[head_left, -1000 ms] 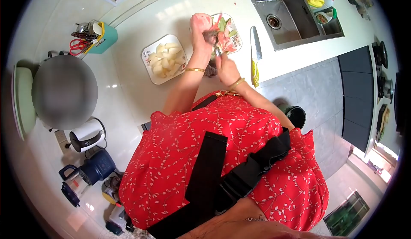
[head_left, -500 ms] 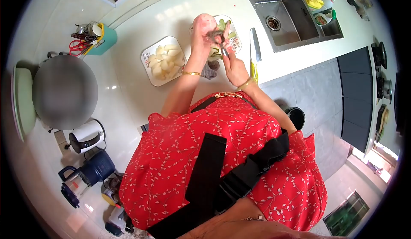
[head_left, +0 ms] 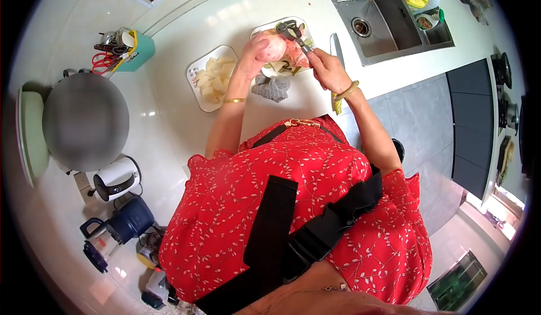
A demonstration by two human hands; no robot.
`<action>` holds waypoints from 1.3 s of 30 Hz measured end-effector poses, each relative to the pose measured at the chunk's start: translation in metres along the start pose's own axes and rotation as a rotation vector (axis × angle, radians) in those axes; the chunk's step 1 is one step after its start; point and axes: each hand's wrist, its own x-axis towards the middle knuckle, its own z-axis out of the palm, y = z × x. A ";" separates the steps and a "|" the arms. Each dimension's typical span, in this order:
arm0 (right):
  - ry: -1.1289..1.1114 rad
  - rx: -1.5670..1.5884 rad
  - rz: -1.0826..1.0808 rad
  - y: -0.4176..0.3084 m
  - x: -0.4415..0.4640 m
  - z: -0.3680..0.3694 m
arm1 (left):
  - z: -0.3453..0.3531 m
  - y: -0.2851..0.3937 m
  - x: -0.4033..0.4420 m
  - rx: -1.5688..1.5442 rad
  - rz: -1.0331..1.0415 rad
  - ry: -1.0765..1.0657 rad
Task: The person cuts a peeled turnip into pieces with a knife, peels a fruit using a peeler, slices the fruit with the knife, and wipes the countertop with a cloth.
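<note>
My left hand (head_left: pixel 249 56) is closed around a round pink-and-white fruit (head_left: pixel 274 49), whose exact kind I cannot tell. My right hand (head_left: pixel 329 70) grips a peeler (head_left: pixel 307 49) by its metal handle, with the dark head beyond the fruit. Below both lies a white plate (head_left: pixel 260 32) with pink and green peelings (head_left: pixel 296 53). To the left, a patterned white plate (head_left: pixel 197 98) holds several pale cut pieces (head_left: pixel 217 78). A grey crumpled cloth (head_left: pixel 271 88) rests on the counter near my left wrist.
A knife (head_left: pixel 336 50) with a yellow handle lies right of the peelings plate, partly behind my right hand. The steel sink (head_left: pixel 389 24) is at the upper right. A teal utensil holder (head_left: pixel 138 53), white kettle (head_left: pixel 115 178) and blue blender (head_left: pixel 129 219) stand left.
My right hand and the peeler have moved right and up, away from my left hand. The fruit has come lower, and the grey cloth shows more fully.
</note>
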 end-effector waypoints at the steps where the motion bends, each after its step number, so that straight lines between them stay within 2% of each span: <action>1: 0.017 -0.034 -0.037 -0.002 0.000 0.003 | 0.003 0.002 0.000 0.008 0.001 -0.009; 5: 0.167 -0.161 -0.352 0.030 0.013 0.026 | -0.007 -0.005 0.004 -0.004 0.026 -0.044; 6: 0.136 -0.163 -0.264 0.028 0.007 0.030 | -0.007 -0.006 0.005 -0.101 0.044 0.001; 8: 0.189 -0.117 -0.263 0.045 -0.005 0.051 | -0.007 -0.007 0.009 -0.297 0.085 0.091; 9: 0.023 -0.086 -0.098 0.038 -0.016 0.050 | -0.008 -0.005 0.010 -0.369 0.126 0.194; 12: 0.038 -0.041 -0.048 0.049 -0.023 0.055 | -0.017 0.001 0.013 -0.376 0.133 0.132; 14: 0.068 0.029 -0.062 0.026 -0.016 0.036 | -0.016 -0.004 0.010 -0.379 0.063 0.038; 15: 0.029 0.097 0.010 0.017 -0.012 0.030 | -0.014 -0.005 0.010 -0.373 0.044 0.005; 17: 0.056 0.123 -0.065 0.014 -0.001 0.024 | -0.011 -0.005 0.006 -0.364 -0.030 -0.063; 21: 0.006 0.026 0.000 -0.003 0.011 0.012 | -0.010 -0.015 0.009 -0.290 -0.056 0.084; 25: 0.171 -0.157 -0.307 0.025 0.023 0.035 | -0.010 -0.014 0.011 -0.264 -0.078 0.081; 29: 0.242 -0.104 -0.229 0.045 0.014 0.062 | -0.006 -0.023 0.010 -0.173 -0.028 0.162; 32: 0.246 -0.055 -0.172 0.052 0.002 0.070 | -0.016 -0.034 0.015 -0.272 -0.037 0.161; 34: 0.150 -0.088 -0.061 0.055 -0.010 0.077 | -0.018 -0.023 0.020 -0.312 -0.001 0.196; 36: 0.144 -0.079 -0.092 0.054 -0.015 0.079 | -0.016 -0.006 0.022 -0.243 0.030 0.285; 38: 0.100 0.011 0.038 0.040 -0.016 0.066 | -0.017 0.001 0.017 -0.175 0.016 0.207; 39: 0.121 0.000 -0.040 0.034 -0.014 0.058 | -0.020 0.000 0.017 -0.136 0.027 0.150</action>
